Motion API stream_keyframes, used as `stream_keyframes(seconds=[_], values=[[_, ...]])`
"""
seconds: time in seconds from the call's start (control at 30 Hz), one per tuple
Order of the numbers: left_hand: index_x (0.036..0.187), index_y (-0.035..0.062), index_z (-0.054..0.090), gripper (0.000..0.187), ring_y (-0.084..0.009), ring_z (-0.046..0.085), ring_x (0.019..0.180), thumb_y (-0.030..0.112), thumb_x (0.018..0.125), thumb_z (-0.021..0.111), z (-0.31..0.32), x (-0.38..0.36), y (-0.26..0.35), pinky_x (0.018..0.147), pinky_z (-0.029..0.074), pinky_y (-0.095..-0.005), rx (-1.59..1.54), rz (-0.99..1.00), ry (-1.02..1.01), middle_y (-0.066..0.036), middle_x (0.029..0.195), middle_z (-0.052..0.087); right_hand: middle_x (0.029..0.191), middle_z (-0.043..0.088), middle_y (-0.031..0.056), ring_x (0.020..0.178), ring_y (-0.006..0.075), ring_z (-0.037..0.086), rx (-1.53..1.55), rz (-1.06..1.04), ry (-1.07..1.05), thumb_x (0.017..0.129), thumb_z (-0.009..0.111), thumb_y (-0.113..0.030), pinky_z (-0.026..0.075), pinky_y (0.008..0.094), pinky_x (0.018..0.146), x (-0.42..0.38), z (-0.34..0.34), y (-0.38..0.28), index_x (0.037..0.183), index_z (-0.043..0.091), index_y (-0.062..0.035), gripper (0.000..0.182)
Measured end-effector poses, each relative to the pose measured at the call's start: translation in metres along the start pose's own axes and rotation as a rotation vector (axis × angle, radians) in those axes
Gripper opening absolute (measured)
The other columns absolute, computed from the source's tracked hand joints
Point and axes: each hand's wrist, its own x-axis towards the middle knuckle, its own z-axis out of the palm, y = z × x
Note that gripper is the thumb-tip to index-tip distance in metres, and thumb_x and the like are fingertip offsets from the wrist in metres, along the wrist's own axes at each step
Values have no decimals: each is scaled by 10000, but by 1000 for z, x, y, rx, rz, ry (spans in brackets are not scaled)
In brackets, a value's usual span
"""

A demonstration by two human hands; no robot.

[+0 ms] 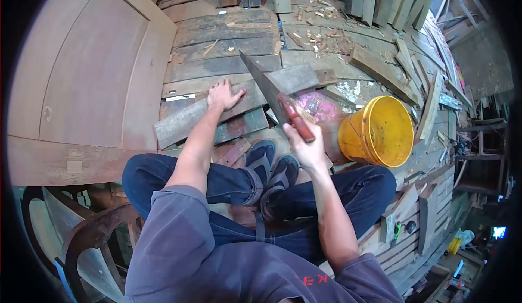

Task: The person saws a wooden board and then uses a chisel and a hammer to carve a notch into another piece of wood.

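So, left hand (222, 95): we have it palm down, fingers partly spread, thumb out and gripping nothing, on a long weathered grey wooden plank (182, 122).
Right hand (307, 150): we have it closed around the reddish-brown handle of a long, dark-bladed handsaw (266, 85).
Blade: slanting across the plank, right of our left hand; whether its teeth touch wood, we cannot tell.
Near edge: a blue-green painted board (243, 126) shows along the plank.
Bucket: round yellow plastic bucket (354, 135), near our right hand.
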Motion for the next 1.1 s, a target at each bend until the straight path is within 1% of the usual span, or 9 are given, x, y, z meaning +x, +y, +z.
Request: stream_keyframes(seconds=[0.17, 0.4, 0.57, 0.67, 0.8, 0.9, 0.97, 1.07, 1.1], values=[[1213, 28, 608, 798, -342, 603, 1173, 728, 843, 507, -1, -9, 4, 1033, 435, -471, 24, 49, 92, -186, 1228, 636, 571, 485, 31, 545, 112, 426, -87, -72, -16, 890, 707, -146, 372, 316, 522, 0, -19, 0, 754, 597, 19, 241], [1250, 84, 551, 736, -355, 597, 1138, 704, 854, 529, 11, -17, 4, 968, 469, -475, 35, 106, 273, -176, 1151, 653, 559, 484, 71, 525, 141, 438, -145, -164, 37, 885, 722, -191, 394, 340, 521, -12, -20, -10, 752, 600, 15, 274], [1278, 103, 562, 689, -329, 503, 1216, 619, 828, 640, 14, -26, 5, 1046, 358, -494, 25, 235, 413, -120, 1324, 529, 545, 454, 68, 526, 138, 404, -149, -154, 41, 890, 712, -210, 371, 349, 513, -16, -26, -35, 737, 595, 22, 301], [1281, 114, 564, 695, -341, 472, 1244, 580, 785, 706, 0, -40, 13, 1049, 350, -501, 93, 352, 366, -109, 1338, 514, 544, 454, 57, 531, 128, 403, -75, -112, 68, 891, 712, -218, 365, 340, 512, -17, -23, -38, 739, 598, 26, 309], [1272, 28, 549, 776, -347, 446, 1262, 531, 732, 787, 6, -34, 20, 1063, 310, -539, 42, 322, 264, -144, 1315, 503, 545, 450, 40, 546, 115, 409, -32, -147, 93, 892, 716, -242, 356, 324, 517, -16, -21, -35, 758, 618, 26, 315], [1251, -13, 514, 780, -371, 511, 1193, 438, 707, 841, 5, -38, 26, 1009, 406, -520, -17, 274, 226, -174, 1272, 505, 556, 479, 55, 555, 117, 437, -76, -203, 93, 885, 725, -251, 384, 329, 529, -20, -31, -39, 778, 630, 23, 310], [1232, -11, 501, 754, -381, 538, 1156, 398, 704, 851, 5, -39, 28, 974, 450, -509, -34, 252, 225, -180, 1249, 508, 575, 526, 106, 548, 154, 482, -102, -177, 69, 873, 730, -257, 416, 343, 546, -24, -41, -46, 791, 636, 20, 304], [1182, 14, 494, 674, -391, 568, 1108, 337, 710, 851, -1, -57, 41, 922, 497, -500, -11, 259, 198, -185, 1206, 517, 590, 545, 154, 533, 221, 517, -378, -377, 107, 860, 729, -253, 427, 357, 551, -32, -58, -71, 778, 629, 19, 301], [1161, 25, 495, 641, -391, 572, 1098, 321, 714, 847, -1, -60, 43, 913, 502, -501, -15, 269, 124, -185, 1195, 521, 593, 548, 177, 520, 280, 529, -322, -270, 111, 843, 730, -246, 430, 371, 545, -37, -60, -83, 755, 614, 19, 303]])
